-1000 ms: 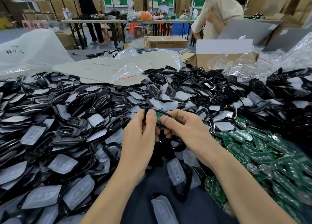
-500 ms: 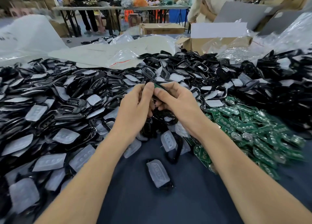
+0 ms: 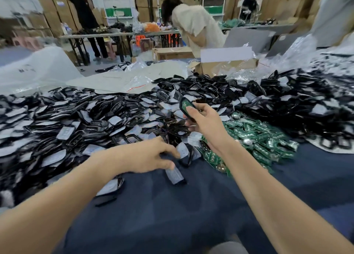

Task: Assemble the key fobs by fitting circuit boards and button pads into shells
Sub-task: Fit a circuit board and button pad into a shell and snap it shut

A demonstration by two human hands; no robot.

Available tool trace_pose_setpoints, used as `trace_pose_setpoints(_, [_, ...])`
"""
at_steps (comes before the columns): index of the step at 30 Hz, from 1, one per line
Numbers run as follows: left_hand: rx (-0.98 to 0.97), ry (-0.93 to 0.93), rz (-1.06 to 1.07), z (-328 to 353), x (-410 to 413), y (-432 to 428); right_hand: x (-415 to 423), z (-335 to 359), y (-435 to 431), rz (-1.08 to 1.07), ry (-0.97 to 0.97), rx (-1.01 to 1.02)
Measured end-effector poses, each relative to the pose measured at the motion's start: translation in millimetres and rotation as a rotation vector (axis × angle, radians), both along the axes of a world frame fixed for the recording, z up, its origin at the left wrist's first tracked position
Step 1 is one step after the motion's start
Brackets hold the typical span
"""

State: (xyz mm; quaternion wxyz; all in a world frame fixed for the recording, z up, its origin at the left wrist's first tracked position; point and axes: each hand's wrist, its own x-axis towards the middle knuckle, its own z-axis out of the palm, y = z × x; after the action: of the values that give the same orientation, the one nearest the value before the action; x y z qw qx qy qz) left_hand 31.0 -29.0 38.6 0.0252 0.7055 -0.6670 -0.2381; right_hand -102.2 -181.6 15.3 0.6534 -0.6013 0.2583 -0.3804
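Right grip (image 3: 205, 122) pinches shell (image 3: 183, 112), board (image 3: 185, 104) seated; likely light, rigid — hold by edges. Left grip (image 3: 149, 156) spread over soft pad (image 3: 174, 175).

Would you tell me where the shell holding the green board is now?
Head view, just right of centre: the right hand holds the shell up over the black shell heap, left of the green circuit board pile.

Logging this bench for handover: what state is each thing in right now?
Right hand: held up, gripping the shell.
Shell: open, green board seated inside.
Pad: lying loose on the blue cloth.
Left hand: low over the pad, blurred; hold unclear.
Board heap: loose, unsorted.
Cardboard box: flaps open.
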Motion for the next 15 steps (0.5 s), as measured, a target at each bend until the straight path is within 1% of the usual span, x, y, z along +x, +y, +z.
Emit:
trace_pose_setpoints(3, [0.004,0.007,-0.046,1,-11,-1,-11,-1,7,-0.012,0.014,-0.004])
trace_pose_setpoints(5, [-0.004,-0.022,-0.064,-2,-17,-1,-16,0,11,-0.017,0.019,0.005])
trace_pose_setpoints(10, [-0.038,0.01,-0.019,-8,-19,7,-25,0,17,-0.028,0.047,0.005])
trace_pose_setpoints(15, [-0.055,-0.012,-0.011,-10,-21,14,-26,-5,20,-0.027,0.059,0.013])
